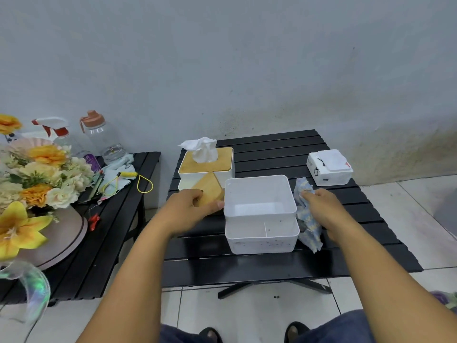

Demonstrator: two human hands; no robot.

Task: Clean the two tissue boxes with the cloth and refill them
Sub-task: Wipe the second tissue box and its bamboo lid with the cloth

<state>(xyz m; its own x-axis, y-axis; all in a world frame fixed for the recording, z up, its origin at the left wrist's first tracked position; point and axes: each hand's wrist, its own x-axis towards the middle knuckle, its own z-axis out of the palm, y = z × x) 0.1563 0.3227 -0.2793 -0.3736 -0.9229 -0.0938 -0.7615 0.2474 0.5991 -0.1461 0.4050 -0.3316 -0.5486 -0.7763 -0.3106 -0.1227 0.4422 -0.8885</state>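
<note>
**Desk:** What does the head view show of the boxes?

**Photographer:** An open white tissue box (259,191) stands lidless on a black slatted table (272,144), its bare white floor in plain view. Its upper shell rests on a shallower white base (262,240), whose front wall is speckled with dark spots.

**Desk:** And the hands?

**Photographer:** Just left of the open box, the person's left hand (190,209) has its fingers curled round a bamboo lid (209,190). The lid is tilted on edge, and the thumb lies at the box's left wall. Just right of the box, the right hand (321,206) clutches a crumpled blue-and-yellow cloth (308,224), which hangs against the box's right wall down to the slats.

**Desk:** The other box?

**Photographer:** The second tissue box (206,165) sits behind and left of the open one, nearly touching it. Its bamboo top is on and a white tissue (201,149) stands out of it. A wrapped tissue pack (330,167) lies behind and right, well apart, near the table's far right edge.

**Desk:** Room to move?

**Photographer:** Bare slats run in front of the open box to the near edge, and more lie to its right beyond the cloth. Left of it, across a gap of tiled floor (247,310), a second black table (118,231) carries artificial flowers (37,174), a spray bottle (58,132) and a water bottle (100,136).
</note>
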